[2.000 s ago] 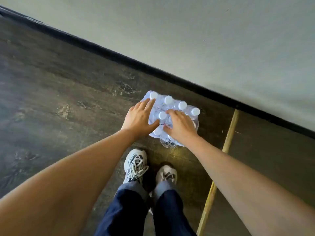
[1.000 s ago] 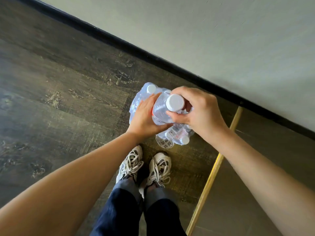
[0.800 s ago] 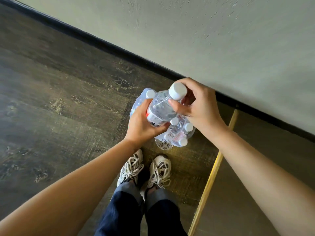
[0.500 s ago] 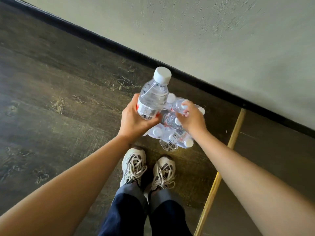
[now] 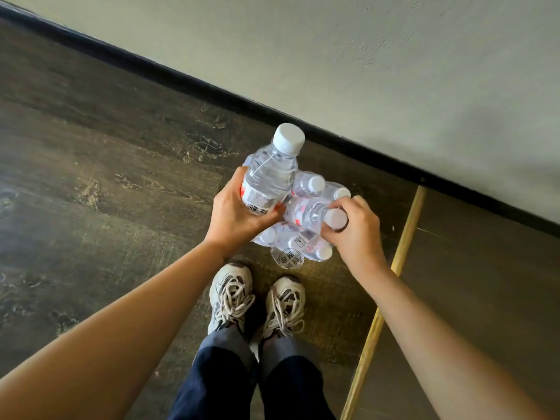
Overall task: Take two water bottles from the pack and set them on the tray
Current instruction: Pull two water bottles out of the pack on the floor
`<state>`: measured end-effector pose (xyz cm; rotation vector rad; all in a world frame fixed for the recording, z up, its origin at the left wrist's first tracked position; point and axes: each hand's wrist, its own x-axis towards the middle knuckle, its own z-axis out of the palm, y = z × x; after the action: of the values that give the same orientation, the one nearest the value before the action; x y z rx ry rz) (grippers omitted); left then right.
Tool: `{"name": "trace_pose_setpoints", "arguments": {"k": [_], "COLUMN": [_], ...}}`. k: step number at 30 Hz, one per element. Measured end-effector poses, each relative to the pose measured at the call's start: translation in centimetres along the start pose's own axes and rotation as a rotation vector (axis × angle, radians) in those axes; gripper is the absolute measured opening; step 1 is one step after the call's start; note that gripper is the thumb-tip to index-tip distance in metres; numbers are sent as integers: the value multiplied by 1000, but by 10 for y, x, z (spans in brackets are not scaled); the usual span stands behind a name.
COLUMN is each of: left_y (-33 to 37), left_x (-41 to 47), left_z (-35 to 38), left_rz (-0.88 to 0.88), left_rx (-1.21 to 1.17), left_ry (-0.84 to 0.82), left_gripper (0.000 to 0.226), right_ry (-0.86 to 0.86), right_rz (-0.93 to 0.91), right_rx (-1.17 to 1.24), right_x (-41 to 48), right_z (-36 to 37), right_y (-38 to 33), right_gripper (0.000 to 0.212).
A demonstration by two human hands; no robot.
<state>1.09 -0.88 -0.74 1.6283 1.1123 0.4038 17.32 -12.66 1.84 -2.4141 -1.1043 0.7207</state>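
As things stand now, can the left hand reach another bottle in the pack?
Probably not yet. The left hand is full: its fingers wrap the first bottle. The pack lies just beside it, so the distance is no obstacle; the right hand already grips a second bottle there.

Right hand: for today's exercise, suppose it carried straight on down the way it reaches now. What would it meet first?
Probably the pack. The right hand grips the neck of a second bottle lying directly over the wrapped bottles on the floor. Depth is unclear from one overhead view.
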Motion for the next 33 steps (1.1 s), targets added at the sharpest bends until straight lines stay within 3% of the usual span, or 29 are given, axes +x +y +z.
{"name": "trace_pose_setpoints", "arguments": {"k": [4,9,17,23,29,33], "left_y": [25,47,52,42,36,28], "left_x": [-3,-2,0,-2,-1,-1], "left_z": [6,24,47,53,59,60], "left_rz": [11,39,43,-27,-45,-85], "left_rx": [-5,2,-11,-31,-44,-83], "left_ry": [-62,-147,-207,-177,-156,-142], "left_gripper": [57,57,63,54,53,55], "right_ry": [116,142,193,218,30,58], "right_rz": [-65,-79,-131,-101,-18,27], "right_rx": [-38,-53,-11,79,372,447], "right_x": [-25,-36,-38,-32,-31,-36], "right_z": [-63,-102,-101,-84,-51,-25], "right_y": [-22,-36,-30,-20,4,17], "right_gripper": [34,33,33,36,66,73]}}
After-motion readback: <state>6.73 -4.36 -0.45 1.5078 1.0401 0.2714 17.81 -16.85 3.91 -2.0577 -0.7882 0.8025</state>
